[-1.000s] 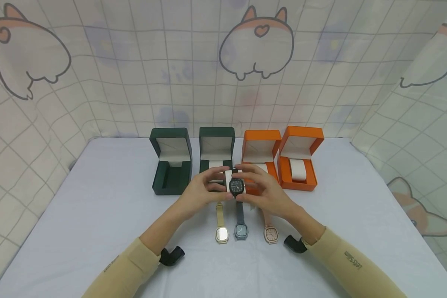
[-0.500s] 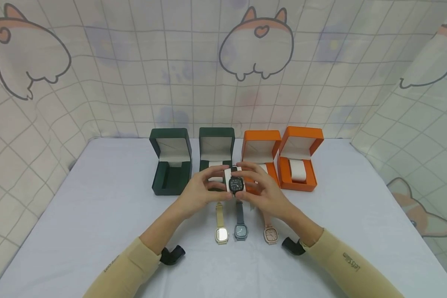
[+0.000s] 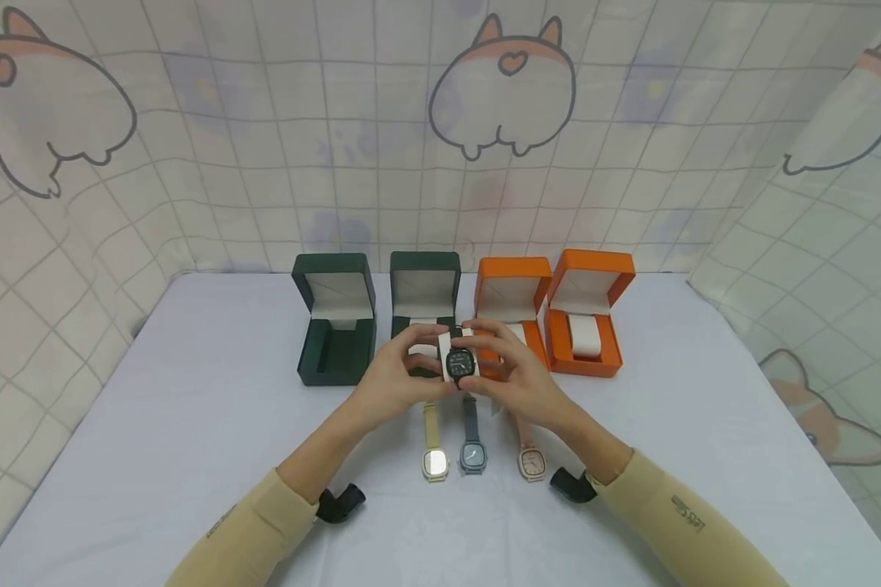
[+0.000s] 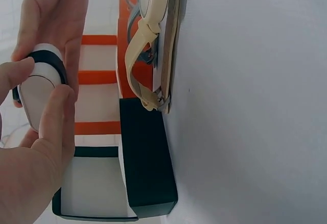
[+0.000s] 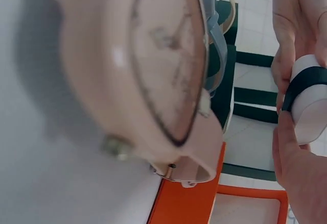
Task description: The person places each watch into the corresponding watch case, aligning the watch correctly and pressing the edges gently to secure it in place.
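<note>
A black watch (image 3: 460, 363) wraps a white watch cushion (image 3: 444, 352), held up between both hands in front of the boxes. My left hand (image 3: 395, 375) grips its left side with thumb and fingers. From the right, my right hand (image 3: 530, 379) pinches the same watch and cushion. The dark strap (image 4: 50, 60) crosses the cushion's white body in the left wrist view; the right wrist view shows the cushion (image 5: 309, 122) too. Below the hands lie a gold watch (image 3: 436, 463), a blue-grey watch (image 3: 473, 456) and a pink watch (image 3: 532, 463).
Behind stand four-sided open boxes: a left green box (image 3: 335, 380) without a cushion, a second green box (image 3: 425, 261), an orange box (image 3: 515, 267), and a right orange box (image 3: 586, 369) with a white cushion (image 3: 585, 335). Hands partly cover the middle two. White cloth (image 3: 191, 408) covers the table.
The watch and cushion have shifted slightly left and up, and tilt a little differently. Both hands keep their hold.
</note>
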### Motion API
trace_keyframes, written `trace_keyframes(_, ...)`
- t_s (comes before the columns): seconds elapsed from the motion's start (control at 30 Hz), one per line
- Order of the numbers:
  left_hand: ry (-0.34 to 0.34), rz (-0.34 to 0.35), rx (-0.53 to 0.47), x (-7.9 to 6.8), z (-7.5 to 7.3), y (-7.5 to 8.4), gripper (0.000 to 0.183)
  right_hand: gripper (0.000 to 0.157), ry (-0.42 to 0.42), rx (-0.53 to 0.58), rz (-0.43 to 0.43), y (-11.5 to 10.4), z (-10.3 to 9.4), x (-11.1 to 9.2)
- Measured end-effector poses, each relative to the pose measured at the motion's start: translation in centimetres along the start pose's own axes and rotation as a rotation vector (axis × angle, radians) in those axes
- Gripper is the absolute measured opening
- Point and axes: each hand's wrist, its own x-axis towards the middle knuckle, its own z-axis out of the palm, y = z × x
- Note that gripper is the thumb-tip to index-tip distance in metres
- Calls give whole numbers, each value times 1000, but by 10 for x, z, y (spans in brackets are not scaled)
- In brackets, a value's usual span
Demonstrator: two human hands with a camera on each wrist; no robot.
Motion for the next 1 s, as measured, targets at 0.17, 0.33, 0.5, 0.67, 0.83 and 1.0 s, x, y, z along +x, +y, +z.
trace_keyframes(0.17,10,7,24,0,1,3,74,51,17,-3,18,0,1,0)
trace_keyframes(0.33,5,28,52,0,0,5,73,51,34,-9,21,1,2,0)
trace_keyframes(0.5,5,19,59,-1,1,5,73,49,53,-23,39,1,5,0)
trace_keyframes(0.67,13,6,77,-2,3,5,75,50,64,-30,48,2,5,1)
trace_keyframes(0.83,17,10,88,-1,4,4,75,52,69,-26,64,1,4,2)
trace_keyframes(1.0,32,7,87,-1,6,6,76,52,73,-31,66,1,4,3)
